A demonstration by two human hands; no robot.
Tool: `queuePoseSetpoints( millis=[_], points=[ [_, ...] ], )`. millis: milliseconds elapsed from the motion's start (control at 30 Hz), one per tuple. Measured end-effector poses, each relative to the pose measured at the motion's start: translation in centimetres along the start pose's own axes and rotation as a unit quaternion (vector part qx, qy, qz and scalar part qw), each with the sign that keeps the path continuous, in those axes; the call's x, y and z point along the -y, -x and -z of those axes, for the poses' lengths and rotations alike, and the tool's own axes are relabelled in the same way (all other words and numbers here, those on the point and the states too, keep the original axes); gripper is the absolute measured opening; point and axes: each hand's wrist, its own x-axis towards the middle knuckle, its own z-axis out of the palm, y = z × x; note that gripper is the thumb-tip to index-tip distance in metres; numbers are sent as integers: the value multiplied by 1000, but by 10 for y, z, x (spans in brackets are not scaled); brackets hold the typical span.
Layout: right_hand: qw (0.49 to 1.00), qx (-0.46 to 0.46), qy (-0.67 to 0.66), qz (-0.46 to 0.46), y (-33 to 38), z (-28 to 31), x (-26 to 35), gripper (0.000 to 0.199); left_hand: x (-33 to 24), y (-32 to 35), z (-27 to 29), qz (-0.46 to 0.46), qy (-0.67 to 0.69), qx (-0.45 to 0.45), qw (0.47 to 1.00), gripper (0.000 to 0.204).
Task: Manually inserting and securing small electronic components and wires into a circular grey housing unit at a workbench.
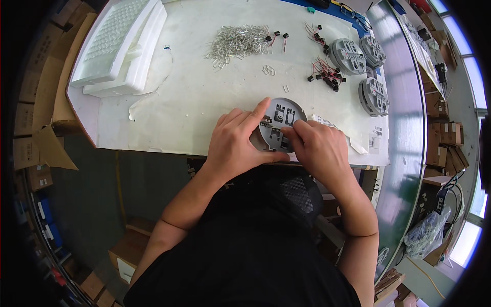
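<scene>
A round grey plastic housing (279,124) with slots and small fittings inside sits at the table's front edge. My left hand (235,135) holds it by the rim, the thumb along the near side and the index finger at the far left. My right hand (322,146) is closed over the housing's right part, thumb and fingers pressed together inside it. Whatever those fingertips pinch is hidden. Just beyond the housing lie a loose U-shaped metal clip (286,89) and a few more clips (268,70).
Farther back is a heap of metal clips (238,43). Black round parts with red wires (327,74) lie to its right, near stacked grey housings (349,56). White foam trays (123,43) fill the left end. A printed paper (376,137) lies right of my hand.
</scene>
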Motion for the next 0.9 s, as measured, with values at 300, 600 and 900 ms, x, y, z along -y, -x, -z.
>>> queuePoseSetpoints(
  millis=[300,600,900],
  points=[
    [1000,9,-6,24,-5,-2,6,31,-1,0,1,5,-4,6,1000,114],
    [996,31,63,47,-17,22,14,29,1,0,-1,4,-8,1,1000,115],
    [983,40,159,83,-13,21,20,21,0,0,2,16,-3,13,1000,115]
  ],
)
